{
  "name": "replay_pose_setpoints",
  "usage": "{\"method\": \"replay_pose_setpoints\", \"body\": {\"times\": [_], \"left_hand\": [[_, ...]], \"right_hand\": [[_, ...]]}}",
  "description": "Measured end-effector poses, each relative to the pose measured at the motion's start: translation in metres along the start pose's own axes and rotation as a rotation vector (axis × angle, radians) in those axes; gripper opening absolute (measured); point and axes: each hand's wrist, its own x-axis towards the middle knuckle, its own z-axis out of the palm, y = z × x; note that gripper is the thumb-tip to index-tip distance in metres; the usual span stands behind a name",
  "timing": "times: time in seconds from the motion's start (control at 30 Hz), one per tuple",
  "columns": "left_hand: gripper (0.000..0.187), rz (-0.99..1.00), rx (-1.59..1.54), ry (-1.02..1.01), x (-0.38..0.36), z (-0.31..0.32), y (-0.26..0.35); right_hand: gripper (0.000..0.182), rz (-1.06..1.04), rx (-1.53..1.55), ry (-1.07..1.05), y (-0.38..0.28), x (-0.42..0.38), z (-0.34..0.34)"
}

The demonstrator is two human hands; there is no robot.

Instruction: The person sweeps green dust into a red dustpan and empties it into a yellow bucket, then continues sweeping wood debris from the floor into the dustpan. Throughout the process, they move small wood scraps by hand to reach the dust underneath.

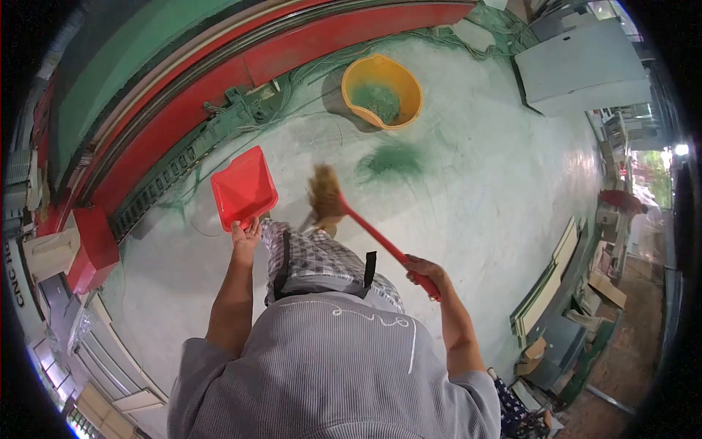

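Gripping dustpan, brush, hands prob. closed

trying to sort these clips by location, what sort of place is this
Most likely a workshop or factory floor: a large green and red machine with "CNC" lettering nearby, a metal cabinet opposite, and boards stacked along the right side.
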Motion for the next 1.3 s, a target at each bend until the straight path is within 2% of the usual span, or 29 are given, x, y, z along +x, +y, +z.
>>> {"method": "replay_pose_setpoints", "body": {"times": [0.07, 0.1, 0.13, 0.2, 0.27, 0.3, 0.4, 0.47, 0.53, 0.6, 0.63, 0.73, 0.87, 0.9, 0.93, 0.97, 1.0, 1.07, 1.1, 1.13, 1.2, 1.23, 1.3], "left_hand": [[0.034, 0.016, 0.033, -0.038, -0.007, 0.004, 0.001], [0.034, 0.018, 0.038, -0.034, -0.013, 0.002, 0.001], [0.034, 0.047, 0.05, -0.034, -0.018, 0.002, 0.001], [0.034, 0.08, 0.067, -0.036, -0.023, -0.003, 0.003], [0.036, 0.101, 0.119, 0.03, -0.024, -0.012, 0.005], [0.036, 0.1, 0.121, 0.033, -0.025, -0.021, 0.006], [0.037, 0.008, 0.063, -0.059, -0.022, -0.049, 0.011], [0.041, 0.077, 0.001, 0.069, -0.009, -0.071, 0.006], [0.043, 0.0, -0.021, 0.068, 0.005, -0.1, 0.004], [0.041, 0.144, 0.006, -0.045, -0.001, -0.104, 0.005], [0.041, 0.145, 0.005, -0.051, -0.004, -0.1, 0.005], [0.037, 0.118, -0.045, 0.195, -0.013, -0.096, 0.005], [0.036, 0.136, -0.046, 0.217, -0.022, -0.068, -0.004], [0.035, 0.081, -0.079, 0.18, -0.022, -0.063, -0.009], [0.035, 0.027, -0.111, 0.14, -0.028, -0.056, -0.009], [0.033, 0.045, 0.009, -0.139, -0.036, -0.057, -0.009], [0.033, 0.052, 0.017, -0.134, -0.043, -0.048, -0.011], [0.034, 0.1, 0.027, 0.079, -0.052, -0.029, -0.016], [0.035, 0.063, 0.014, -0.237, -0.018, -0.068, -0.008], [0.035, 0.066, 0.018, -0.233, -0.024, -0.06, -0.008], [0.036, 0.059, 0.012, 0.112, -0.042, -0.032, -0.015], [0.036, 0.054, 0.021, 0.115, -0.036, -0.04, -0.014], [0.036, -0.061, 0.15, -0.183, -0.009, -0.063, -0.013]], "right_hand": [[0.04, 0.057, -0.091, 0.155, -0.018, -0.009, -0.019], [0.034, -0.025, -0.055, 0.157, -0.003, 0.013, -0.043], [0.031, -0.159, 0.049, 0.25, 0.021, 0.031, -0.068], [0.03, -0.178, 0.035, 0.331, -0.004, 0.019, -0.073], [0.041, -0.128, -0.061, 0.365, -0.026, 0.01, -0.078], [0.05, -0.263, 0.081, 0.412, -0.02, 0.002, -0.077], [0.051, -0.232, -0.005, 0.372, -0.023, -0.019, -0.075], [0.054, -0.214, -0.035, 0.361, -0.005, -0.021, -0.078], [0.055, -0.153, 0.013, 0.309, -0.009, -0.041, -0.053], [0.054, -0.211, 0.177, 0.171, -0.004, -0.038, -0.024], [0.054, -0.19, 0.203, 0.083, -0.012, -0.035, -0.007], [0.053, -0.18, 0.279, -0.138, -0.039, -0.011, 0.038], [0.044, -0.23, 0.515, -0.441, -0.079, 0.052, 0.071], [0.044, -0.226, 0.529, -0.453, -0.088, 0.064, 0.072], [0.04, -0.125, 0.627, -0.511, -0.097, 0.077, 0.075], [0.036, -0.022, 0.721, -0.568, -0.105, 0.087, 0.077], [0.036, -0.021, 0.728, -0.577, -0.108, 0.094, 0.076], [0.031, -0.059, 0.764, -0.504, -0.111, 0.103, 0.07], [0.029, -0.08, 0.775, -0.499, -0.1, 0.119, 0.057], [0.026, -0.06, 0.788, -0.385, -0.097, 0.117, 0.045], [0.024, -0.051, 0.843, -0.323, -0.074, 0.121, 0.009], [0.024, -0.081, 0.872, -0.28, -0.06, 0.117, -0.008], [0.024, -0.115, 0.92, -0.158, -0.034, 0.101, -0.043]]}}
